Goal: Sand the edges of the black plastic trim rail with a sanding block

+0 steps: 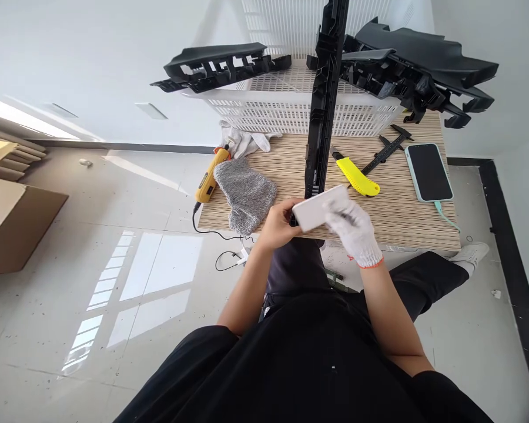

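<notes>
A long black plastic trim piece [322, 111] stretches away from me across the table, its far end over the basket. My bare left hand [280, 225] is closed around its near end at the table's front edge. In a white knitted glove, my right hand [353, 230] grips a flat, pale rectangular pad [312, 212], slightly blurred. The pad lies over the near end of the trim piece and hides part of it; whether they touch, I cannot tell. A grey cloth [245, 194] rests left of my left hand.
Behind stands a white plastic basket [264, 111] carrying black plastic parts [216, 66] and more black parts [423, 64]. On the table [397, 217] are a yellow utility knife [357, 176], a caliper [385, 151], a phone [429, 173], a corded yellow tool [212, 175] and a white glove [247, 143].
</notes>
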`<state>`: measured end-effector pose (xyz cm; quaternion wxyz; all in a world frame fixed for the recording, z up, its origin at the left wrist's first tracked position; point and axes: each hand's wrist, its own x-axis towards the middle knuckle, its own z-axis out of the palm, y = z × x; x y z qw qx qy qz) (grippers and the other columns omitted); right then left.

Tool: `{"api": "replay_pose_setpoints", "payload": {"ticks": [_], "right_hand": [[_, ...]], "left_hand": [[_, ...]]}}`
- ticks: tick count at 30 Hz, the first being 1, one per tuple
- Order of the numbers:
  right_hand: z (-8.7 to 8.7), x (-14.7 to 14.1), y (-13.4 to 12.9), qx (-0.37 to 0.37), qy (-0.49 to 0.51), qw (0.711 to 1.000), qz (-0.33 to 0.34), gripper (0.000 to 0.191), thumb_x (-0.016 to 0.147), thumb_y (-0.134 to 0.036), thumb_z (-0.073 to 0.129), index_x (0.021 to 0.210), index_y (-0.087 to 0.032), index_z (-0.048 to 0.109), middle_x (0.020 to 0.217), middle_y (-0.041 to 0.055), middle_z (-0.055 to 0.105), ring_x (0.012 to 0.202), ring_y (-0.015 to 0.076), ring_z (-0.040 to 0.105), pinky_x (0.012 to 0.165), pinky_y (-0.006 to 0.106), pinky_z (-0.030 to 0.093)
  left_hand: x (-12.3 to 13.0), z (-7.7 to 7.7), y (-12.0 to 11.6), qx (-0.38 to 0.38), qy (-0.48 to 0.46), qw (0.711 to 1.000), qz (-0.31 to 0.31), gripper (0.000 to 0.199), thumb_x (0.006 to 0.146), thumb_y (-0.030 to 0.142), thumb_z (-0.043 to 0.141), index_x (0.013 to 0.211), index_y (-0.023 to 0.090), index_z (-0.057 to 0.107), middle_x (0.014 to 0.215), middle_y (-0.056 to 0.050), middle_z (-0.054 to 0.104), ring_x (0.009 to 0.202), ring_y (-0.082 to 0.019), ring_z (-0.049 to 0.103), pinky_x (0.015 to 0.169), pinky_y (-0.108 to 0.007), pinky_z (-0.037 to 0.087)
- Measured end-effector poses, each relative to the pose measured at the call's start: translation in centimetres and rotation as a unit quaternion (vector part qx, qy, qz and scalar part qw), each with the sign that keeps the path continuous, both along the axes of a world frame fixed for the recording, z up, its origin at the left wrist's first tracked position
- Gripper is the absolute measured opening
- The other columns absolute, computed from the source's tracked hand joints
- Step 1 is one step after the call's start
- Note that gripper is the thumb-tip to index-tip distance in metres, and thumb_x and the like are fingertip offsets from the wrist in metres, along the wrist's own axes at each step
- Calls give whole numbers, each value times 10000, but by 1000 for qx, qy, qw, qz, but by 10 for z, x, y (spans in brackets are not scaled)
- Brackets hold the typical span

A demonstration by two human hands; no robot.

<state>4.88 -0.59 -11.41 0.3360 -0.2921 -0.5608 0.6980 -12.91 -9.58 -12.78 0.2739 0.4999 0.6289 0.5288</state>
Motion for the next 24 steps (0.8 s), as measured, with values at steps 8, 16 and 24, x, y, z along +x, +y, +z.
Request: {"api": "replay_pose_setpoints", "payload": {"ticks": [8, 16, 24], "right_hand": [[-4, -2, -2, 27, -6, 1000, 0, 93, 839, -325, 760, 911, -266, 752, 1021, 13, 726, 803, 132, 646, 682, 272, 570], [7, 2, 4, -47, 34, 992, -113, 608, 737, -318, 839, 1278, -341, 562, 1069, 5, 717, 733, 132, 676, 471, 206, 478], [11, 24, 12, -72, -91, 991, 63, 287, 778, -434, 777, 790, -202, 609, 609, -23, 607, 488, 116, 581, 417, 225, 453]], "left_hand": [[2, 3, 0, -7, -7, 1000, -8, 498, 698, 444, 870, 1065, 140, 727, 1038, -97, 792, 970, -261, 746, 845, -349, 596], [9, -2, -3, -3, 20, 999, 43, 433, 784, 446, 832, 1102, 190, 688, 1097, -73, 775, 1021, -240, 740, 925, -369, 596], [7, -4, -2, 12, 17, 999, 38, 382, 774, 321, 808, 1117, 190, 703, 1086, -64, 781, 1021, -238, 742, 900, -360, 610]]}}
